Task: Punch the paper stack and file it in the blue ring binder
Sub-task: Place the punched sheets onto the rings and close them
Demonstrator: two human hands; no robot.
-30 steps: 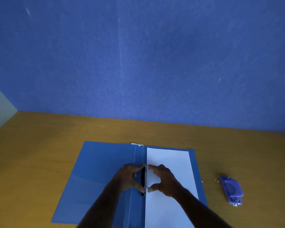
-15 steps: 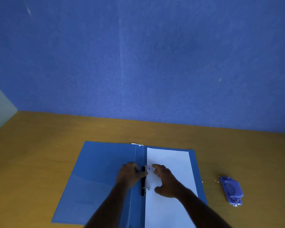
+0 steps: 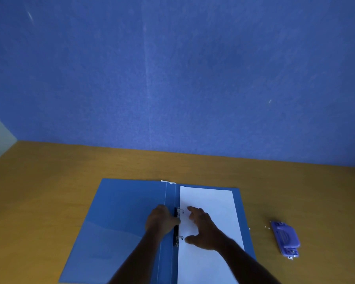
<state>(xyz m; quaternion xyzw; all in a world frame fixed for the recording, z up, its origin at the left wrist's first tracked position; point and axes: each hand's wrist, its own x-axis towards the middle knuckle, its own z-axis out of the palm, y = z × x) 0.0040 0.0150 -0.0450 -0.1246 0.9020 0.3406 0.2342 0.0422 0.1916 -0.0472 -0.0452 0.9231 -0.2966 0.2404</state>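
Note:
The blue ring binder (image 3: 119, 212) lies open and flat on the wooden desk. A white paper stack (image 3: 213, 203) rests on its right half, with its left edge on the two metal rings (image 3: 180, 224). My left hand (image 3: 161, 221) presses on the black ring mechanism at the spine, fingers curled over it. My right hand (image 3: 203, 228) lies on the paper just right of the rings, fingers spread and holding nothing.
A purple hole punch (image 3: 285, 238) lies on the desk (image 3: 49, 181) to the right of the binder, with a few paper specks beside it. A blue wall rises behind the desk.
Both hands pinched at the rings a second ago. My right hand has since drawn back onto the paper with fingers spread, and my left hand has settled over the mechanism.

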